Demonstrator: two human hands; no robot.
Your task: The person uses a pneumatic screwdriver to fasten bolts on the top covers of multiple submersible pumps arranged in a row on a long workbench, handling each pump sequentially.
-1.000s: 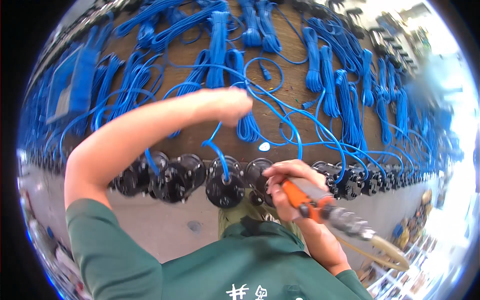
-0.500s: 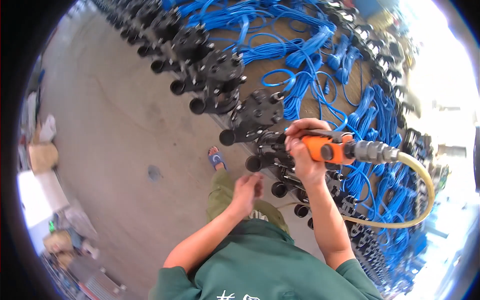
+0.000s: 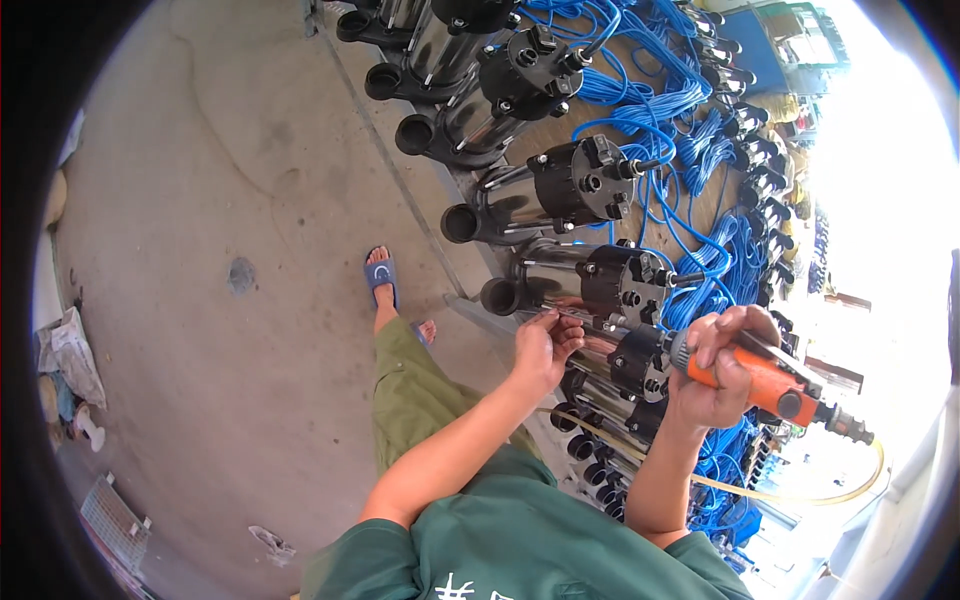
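My right hand grips an orange air-powered driver. Its dark nose points left toward the black cap of a submersible pump, at the long rod along the pump's side; whether the two touch is unclear. Beside the other end of that rod is my left hand, fingers curled together close to the shiny metal body. What the fingertips pinch, if anything, is too small to make out. Another pump with a black cap and round black outlet lies just beyond.
Several similar pumps stand in a row from far to near. Bundled blue cables lie to their right. A pale yellow air hose loops from the driver behind my right forearm. Concrete floor extends left, with bags at its edge.
The driver has swung to the right and lower, its nose now toward a pump cap. My left hand has moved up and right to the pump's side. The view has shifted too.
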